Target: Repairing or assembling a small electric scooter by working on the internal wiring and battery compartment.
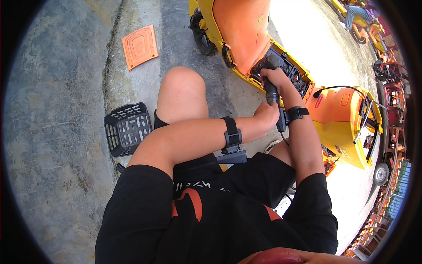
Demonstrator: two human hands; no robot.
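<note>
A dark power drill (pixel 272 90) is held over the opened body of a yellow-and-orange scooter (pixel 244 33). My right hand (pixel 278 78) is closed around the drill's body. Below it my left hand (pixel 267 116) is closed at the lower end of the drill, its fingertips mostly hidden. Beneath the tool, an uncovered compartment (pixel 300 84) in the scooter shows dark parts and wiring. Black straps with small devices circle both of my forearms.
An orange ribbed panel (pixel 140 46) lies on the concrete at the upper left. Beside my bent left knee sits a black plastic basket (pixel 140 115). The scooter's other orange section (pixel 336 104), with a black cable, stands to the right. Far right, a person sits among parked vehicles.
</note>
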